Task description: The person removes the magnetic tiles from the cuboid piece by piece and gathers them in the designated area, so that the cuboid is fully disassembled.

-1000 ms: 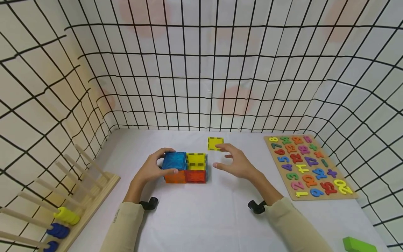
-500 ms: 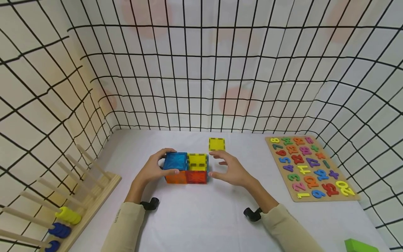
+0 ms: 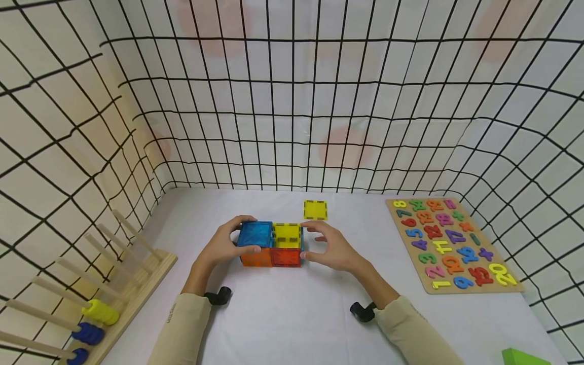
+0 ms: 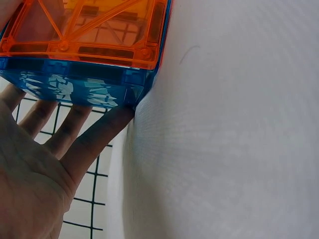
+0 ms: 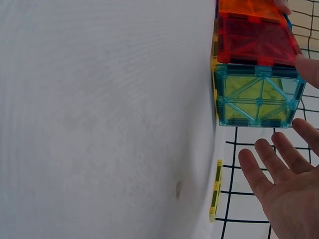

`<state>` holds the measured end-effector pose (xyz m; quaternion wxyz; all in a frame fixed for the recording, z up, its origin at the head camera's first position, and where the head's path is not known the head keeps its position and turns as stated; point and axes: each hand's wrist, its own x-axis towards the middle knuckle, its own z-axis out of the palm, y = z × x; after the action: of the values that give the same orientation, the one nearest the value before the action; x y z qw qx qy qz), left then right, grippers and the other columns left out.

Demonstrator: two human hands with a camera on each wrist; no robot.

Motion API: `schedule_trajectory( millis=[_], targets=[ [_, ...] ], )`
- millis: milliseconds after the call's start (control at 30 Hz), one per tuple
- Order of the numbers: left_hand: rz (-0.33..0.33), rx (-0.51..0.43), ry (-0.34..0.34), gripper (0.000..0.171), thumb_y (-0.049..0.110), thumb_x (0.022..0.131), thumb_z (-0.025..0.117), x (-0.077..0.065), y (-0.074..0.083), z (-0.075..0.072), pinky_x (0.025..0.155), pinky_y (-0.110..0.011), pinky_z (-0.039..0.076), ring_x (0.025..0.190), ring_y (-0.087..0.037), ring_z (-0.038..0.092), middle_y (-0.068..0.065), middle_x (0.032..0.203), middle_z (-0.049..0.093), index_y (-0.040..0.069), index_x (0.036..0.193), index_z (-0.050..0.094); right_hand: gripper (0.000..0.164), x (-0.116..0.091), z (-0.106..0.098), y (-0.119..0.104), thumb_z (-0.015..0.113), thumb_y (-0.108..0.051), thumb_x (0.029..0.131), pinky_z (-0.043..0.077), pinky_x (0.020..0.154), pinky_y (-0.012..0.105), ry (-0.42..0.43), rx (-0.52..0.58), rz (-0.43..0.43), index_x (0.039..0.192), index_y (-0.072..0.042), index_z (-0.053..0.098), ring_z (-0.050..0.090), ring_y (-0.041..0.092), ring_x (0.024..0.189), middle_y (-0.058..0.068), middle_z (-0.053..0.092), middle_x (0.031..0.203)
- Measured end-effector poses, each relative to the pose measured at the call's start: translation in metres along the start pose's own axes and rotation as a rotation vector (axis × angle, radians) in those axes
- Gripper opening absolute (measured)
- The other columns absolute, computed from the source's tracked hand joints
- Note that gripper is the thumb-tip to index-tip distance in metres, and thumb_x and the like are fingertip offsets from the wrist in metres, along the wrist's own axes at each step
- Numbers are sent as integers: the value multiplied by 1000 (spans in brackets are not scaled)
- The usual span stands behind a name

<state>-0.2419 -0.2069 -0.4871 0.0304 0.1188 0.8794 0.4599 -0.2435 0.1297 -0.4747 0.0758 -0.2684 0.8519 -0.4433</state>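
Note:
A two-cell box of translucent magnetic tiles (image 3: 286, 257) stands on the white table. Its left cell has a blue tile (image 3: 254, 234) on top; the right cell is uncovered and shows yellow inside. Orange and red tiles form the front, and a teal tile (image 5: 259, 99) closes the right end. My left hand (image 3: 222, 246) grips the left end, thumb at the front top edge and fingers along the blue side. At the right end, my right hand (image 3: 335, 247) has its thumb and index fingertips near the front and back corners, its fingers extended. Behind the box lies a loose yellow tile (image 3: 315, 210).
To the right lies a wooden number board (image 3: 422, 243) with coloured numerals. A wooden peg rack (image 3: 150, 274) with yellow and blue rings stands on the left. A green block (image 3: 522, 357) sits at the front right. Black-grid cloth walls surround the table.
My right hand has moved left and slightly toward me, from beside the loose yellow tile to the box's right end. My left hand keeps its grip on the box.

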Motion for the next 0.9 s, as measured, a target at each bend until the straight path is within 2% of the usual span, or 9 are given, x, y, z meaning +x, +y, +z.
schedule_trajectory(
  millis=[200, 433, 667, 900],
  targets=[
    [-3, -11, 4, 74, 51, 75, 89, 1, 0, 0, 103, -64, 52, 141, -42, 45, -6, 156, 49, 38, 139, 54, 77, 2, 2, 3, 84, -27, 86, 48, 113, 51, -11, 7, 5, 153, -25, 46, 48, 32, 142, 1, 47, 157],
    [1, -15, 3, 74, 51, 75, 89, 1, -1, 1, 103, -65, 51, 141, -43, 45, -6, 156, 49, 38, 138, 54, 78, 4, 4, 6, 85, -20, 85, 48, 114, 50, -13, 37, -15, 153, -21, 46, 48, 30, 142, 1, 49, 156],
    [1, -14, -2, 75, 51, 75, 89, 0, 0, 0, 103, -65, 51, 141, -44, 44, -8, 156, 48, 36, 139, 54, 80, 6, 6, 7, 86, -17, 84, 46, 116, 46, -33, 73, 23, 152, -21, 44, 48, 23, 144, -1, 50, 155],
    [2, -8, -2, 74, 50, 75, 89, 0, 1, 0, 102, -65, 52, 141, -44, 45, -9, 156, 48, 37, 139, 54, 82, 8, 7, 8, 89, -12, 80, 49, 113, 44, -19, 144, 43, 148, -19, 43, 54, 28, 140, 8, 52, 151]
  ],
)
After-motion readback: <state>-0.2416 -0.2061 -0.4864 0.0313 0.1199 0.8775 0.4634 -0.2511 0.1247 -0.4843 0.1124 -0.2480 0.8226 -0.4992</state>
